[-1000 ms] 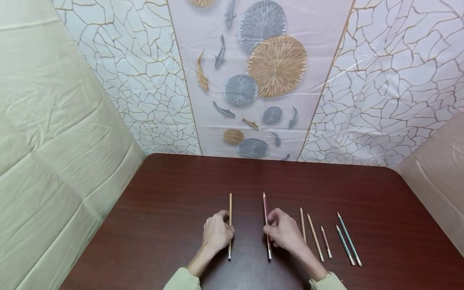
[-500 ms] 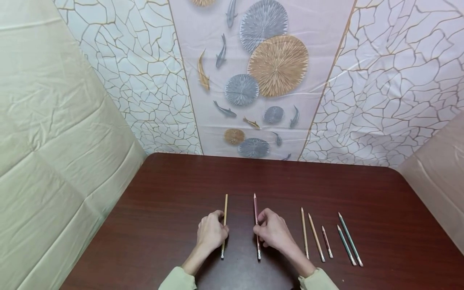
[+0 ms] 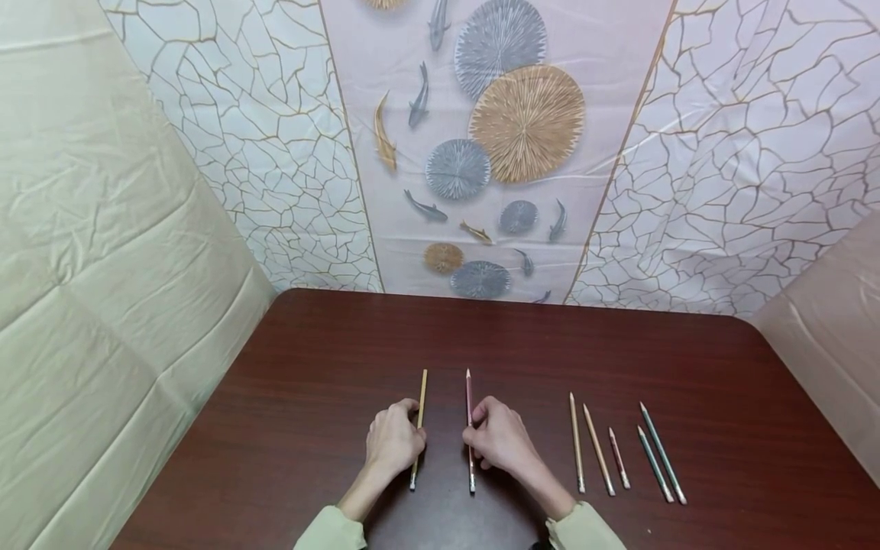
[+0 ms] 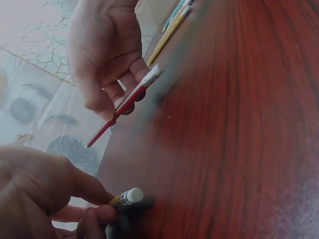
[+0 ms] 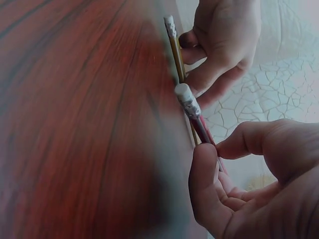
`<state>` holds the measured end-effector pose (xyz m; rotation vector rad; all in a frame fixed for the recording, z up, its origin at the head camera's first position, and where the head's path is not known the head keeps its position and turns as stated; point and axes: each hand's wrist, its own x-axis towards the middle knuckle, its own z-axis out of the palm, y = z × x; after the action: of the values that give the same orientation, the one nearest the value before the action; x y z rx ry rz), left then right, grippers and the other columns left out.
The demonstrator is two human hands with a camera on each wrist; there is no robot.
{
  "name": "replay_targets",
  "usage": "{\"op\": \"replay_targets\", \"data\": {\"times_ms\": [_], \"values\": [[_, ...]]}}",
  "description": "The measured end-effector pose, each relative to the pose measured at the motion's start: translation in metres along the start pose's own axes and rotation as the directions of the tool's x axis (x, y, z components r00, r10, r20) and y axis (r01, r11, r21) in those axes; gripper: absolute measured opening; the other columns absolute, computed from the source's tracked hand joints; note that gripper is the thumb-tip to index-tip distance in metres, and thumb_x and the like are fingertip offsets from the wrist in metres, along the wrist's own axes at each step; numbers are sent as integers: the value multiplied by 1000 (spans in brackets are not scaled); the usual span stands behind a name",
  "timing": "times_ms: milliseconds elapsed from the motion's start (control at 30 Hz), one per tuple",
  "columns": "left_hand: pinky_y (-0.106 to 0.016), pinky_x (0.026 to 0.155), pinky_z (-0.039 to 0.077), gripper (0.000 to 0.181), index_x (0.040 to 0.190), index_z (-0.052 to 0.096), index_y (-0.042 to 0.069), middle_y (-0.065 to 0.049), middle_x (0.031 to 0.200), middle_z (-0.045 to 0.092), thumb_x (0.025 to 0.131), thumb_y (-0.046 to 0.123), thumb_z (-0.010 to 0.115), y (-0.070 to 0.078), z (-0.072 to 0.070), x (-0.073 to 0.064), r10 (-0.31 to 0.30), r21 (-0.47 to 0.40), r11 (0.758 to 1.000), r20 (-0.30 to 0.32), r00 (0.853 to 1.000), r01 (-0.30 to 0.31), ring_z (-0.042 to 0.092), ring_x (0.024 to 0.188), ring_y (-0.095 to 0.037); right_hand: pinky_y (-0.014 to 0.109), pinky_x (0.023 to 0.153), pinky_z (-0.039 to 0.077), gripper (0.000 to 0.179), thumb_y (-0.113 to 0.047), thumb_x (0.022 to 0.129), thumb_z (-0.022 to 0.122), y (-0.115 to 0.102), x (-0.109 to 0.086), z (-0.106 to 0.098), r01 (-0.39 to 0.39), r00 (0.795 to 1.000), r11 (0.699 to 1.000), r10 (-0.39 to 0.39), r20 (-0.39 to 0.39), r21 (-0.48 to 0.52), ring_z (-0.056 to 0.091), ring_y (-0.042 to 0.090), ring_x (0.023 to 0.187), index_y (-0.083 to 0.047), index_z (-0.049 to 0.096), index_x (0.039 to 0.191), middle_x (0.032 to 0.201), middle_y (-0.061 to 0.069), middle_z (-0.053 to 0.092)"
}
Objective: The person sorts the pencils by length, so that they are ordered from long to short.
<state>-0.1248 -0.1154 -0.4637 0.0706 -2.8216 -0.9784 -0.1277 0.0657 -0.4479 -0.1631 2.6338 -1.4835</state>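
With the thumb and fingers of my left hand (image 3: pixel 395 441) I pinch a yellow pencil (image 3: pixel 422 399); near me it ends in a silver ferrule (image 4: pixel 127 198) and a clean, round white eraser (image 4: pixel 135 194), while its far end looks blunt. My right hand (image 3: pixel 503 441) pinches a dark red pencil (image 3: pixel 469 393), sharpened to a pale point away from me, with a dented silvery band (image 5: pixel 190 106) and a whitish rubber tip (image 5: pixel 183 91). The two lie side by side, apart, over the middle of the grained red-brown table (image 3: pixel 330 351), the yellow one slanting slightly; whether either touches the wood I cannot tell. To my right are two tan pencils (image 3: pixel 598 451), a short red pencil (image 3: pixel 619 458) and two teal pencils (image 3: pixel 663 454)
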Motion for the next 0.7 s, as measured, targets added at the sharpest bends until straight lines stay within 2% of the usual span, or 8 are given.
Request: {"op": "replay_targets", "data": {"times_ms": [267, 700], "values": [[-48, 60, 50, 34, 106, 74, 9, 3, 66, 62, 72, 5, 77, -3, 1, 0, -9, -2, 1000, 6, 1000, 9, 66, 74, -32, 31, 41, 50, 17, 2, 74, 62, -4, 2, 12, -7, 1000, 1000, 7, 26, 13, 58, 13, 42, 1, 54, 89, 54, 3, 57], [-48, 59, 50, 35, 108, 75, 9, 7, 62, 61, 73, 6, 78, -6, 2, -2, 3, -19, 1000, -4, 1000, -3, 66, 72, -30, 30, 40, 50, 17, 1, 73, 62, -9, 2, 27, -27, 1000, 1000, 27, 4, 10, 59, 14, 42, 0, 55, 88, 54, 3, 59]]}}
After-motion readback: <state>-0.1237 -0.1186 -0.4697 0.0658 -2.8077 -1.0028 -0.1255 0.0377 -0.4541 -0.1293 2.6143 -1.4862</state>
